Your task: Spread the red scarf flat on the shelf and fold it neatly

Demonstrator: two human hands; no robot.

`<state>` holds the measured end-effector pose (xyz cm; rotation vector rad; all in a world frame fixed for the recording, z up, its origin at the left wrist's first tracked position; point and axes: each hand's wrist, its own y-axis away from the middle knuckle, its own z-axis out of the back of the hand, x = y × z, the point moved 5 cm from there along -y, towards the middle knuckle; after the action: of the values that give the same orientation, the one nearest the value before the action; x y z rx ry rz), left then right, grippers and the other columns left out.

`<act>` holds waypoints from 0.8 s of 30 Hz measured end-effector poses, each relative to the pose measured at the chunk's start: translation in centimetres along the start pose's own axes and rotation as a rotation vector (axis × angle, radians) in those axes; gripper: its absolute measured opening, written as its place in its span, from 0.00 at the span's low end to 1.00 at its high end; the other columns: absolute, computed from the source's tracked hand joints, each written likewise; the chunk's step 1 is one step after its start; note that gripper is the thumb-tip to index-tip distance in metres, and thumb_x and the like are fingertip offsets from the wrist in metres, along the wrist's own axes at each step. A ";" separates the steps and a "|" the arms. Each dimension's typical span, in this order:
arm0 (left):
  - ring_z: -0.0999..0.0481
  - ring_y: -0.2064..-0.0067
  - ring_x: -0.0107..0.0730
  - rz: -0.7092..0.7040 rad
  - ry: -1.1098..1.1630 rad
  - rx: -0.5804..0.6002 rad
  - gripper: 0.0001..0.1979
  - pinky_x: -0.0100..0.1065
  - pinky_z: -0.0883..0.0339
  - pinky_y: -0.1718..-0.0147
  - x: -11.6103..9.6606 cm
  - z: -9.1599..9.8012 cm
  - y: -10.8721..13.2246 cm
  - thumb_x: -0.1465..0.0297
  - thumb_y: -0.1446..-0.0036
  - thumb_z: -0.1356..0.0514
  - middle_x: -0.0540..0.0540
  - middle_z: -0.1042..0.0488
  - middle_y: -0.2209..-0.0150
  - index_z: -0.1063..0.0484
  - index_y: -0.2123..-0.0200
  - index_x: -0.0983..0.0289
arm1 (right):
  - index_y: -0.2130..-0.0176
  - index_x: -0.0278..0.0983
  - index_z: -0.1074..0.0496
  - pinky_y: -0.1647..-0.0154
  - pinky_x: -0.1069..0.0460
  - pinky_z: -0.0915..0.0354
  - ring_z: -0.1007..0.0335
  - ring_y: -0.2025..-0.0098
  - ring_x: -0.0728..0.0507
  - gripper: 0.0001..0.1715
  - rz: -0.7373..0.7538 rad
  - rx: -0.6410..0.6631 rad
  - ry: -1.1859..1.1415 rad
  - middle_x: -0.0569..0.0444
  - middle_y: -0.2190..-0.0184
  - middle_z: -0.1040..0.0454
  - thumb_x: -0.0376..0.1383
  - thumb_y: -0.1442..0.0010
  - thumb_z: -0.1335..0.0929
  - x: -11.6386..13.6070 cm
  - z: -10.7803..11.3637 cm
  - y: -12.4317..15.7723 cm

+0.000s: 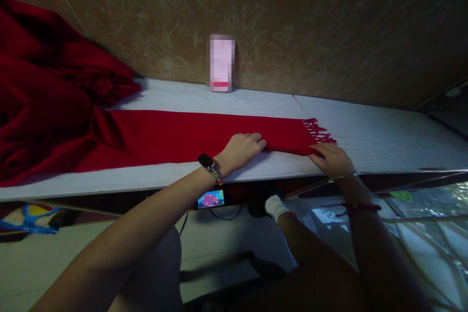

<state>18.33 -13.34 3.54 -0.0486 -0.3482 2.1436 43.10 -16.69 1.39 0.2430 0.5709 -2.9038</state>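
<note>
Resting palm down over the near edge of the red scarf (pixel 183 134), the left hand (pixel 241 151) is bending its fingers toward the cloth; whether it is truly gripping or only pressing, I cannot tell, since the back of the hand is hiding the fingertips. The right hand (pixel 334 158) is pinching, as far as its partly closed thumb and fingers show, the scarf's near corner, just beside the fringe (pixel 318 131). With the two hands lying apart along one edge, they are probably steadying the cloth and drawing that side straight.

The scarf is lying lengthwise on the white desk (pixel 395 139), its fringed end pointing right and its strip looking flat and layered along the near side. Toward the left it is running into a bunched heap of red cloth (pixel 40 78), which is perhaps sitting there so the stretch under the hands has room to lie smooth. Behind the strip, a pink packet (pixel 222 58), blurred beyond reading, is standing upright against the brown wall (pixel 329 29), apart from the scarf and seemingly out of the hands' way.
</note>
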 end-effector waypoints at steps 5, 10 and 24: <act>0.26 0.65 0.34 0.010 -0.010 0.006 0.11 0.31 0.43 0.76 0.0 0.0 0.0 0.76 0.39 0.51 0.58 0.26 0.65 0.29 0.59 0.67 | 0.65 0.37 0.23 0.62 0.46 0.34 0.28 0.63 0.39 0.17 -0.014 -0.021 0.041 0.47 0.66 0.22 0.30 0.47 0.39 -0.2 -0.2 0.0; 0.26 0.65 0.35 -0.002 -0.024 0.022 0.12 0.32 0.45 0.77 0.1 0.0 0.1 0.76 0.38 0.52 0.58 0.26 0.65 0.29 0.59 0.66 | 0.67 0.38 0.23 0.65 0.47 0.34 0.28 0.65 0.40 0.18 -0.075 -0.050 0.089 0.48 0.69 0.22 0.30 0.47 0.40 -1.6 -0.5 0.6; 0.26 0.67 0.33 -0.025 -0.040 0.040 0.12 0.31 0.46 0.78 0.1 -0.1 0.2 0.75 0.38 0.51 0.58 0.26 0.66 0.29 0.59 0.67 | 0.73 0.37 0.25 0.66 0.47 0.38 0.30 0.68 0.40 0.14 -0.167 -0.080 0.103 0.47 0.72 0.23 0.32 0.46 0.39 -2.0 -0.1 0.7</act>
<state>18.09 -13.31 3.39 0.0212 -0.3275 2.1282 45.16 -17.03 1.42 0.3521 0.7575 -3.0330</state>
